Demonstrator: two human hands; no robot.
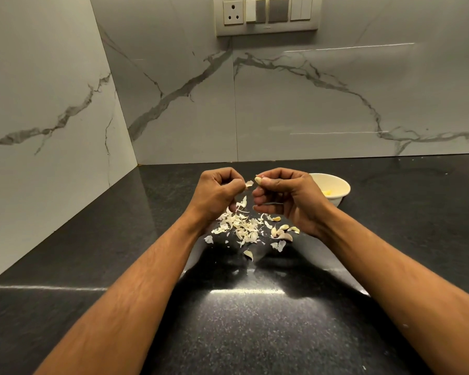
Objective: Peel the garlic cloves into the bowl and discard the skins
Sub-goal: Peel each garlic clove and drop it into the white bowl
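1. Lowest in the frame, two bare forearms reach up from the bottom corners over a black speckled countertop (pixel 241 334).
2. At mid-frame, a heap of papery garlic skins (pixel 238 228) lies scattered on the counter; just right of it sit a few unpeeled cloves (pixel 282 232).
3. Above the heap, the left hand (pixel 217 192) is curled, its thumb and fingers pinching a flake of skin (pixel 249 183).
4. Just right of it, the right hand (pixel 284 197) is curled too, its fingertips clamped on a garlic clove (pixel 258 180); the flake and the clove are close but apart.
5. Behind the right hand stands a white bowl (pixel 337 189), partly hidden, with pale yellow peeled garlic (pixel 327 192) inside.
6. Farthest, at the top centre, a switch panel (pixel 267 14) is mounted on the veined marble wall (pixel 309 98); no readable writing shows on it.
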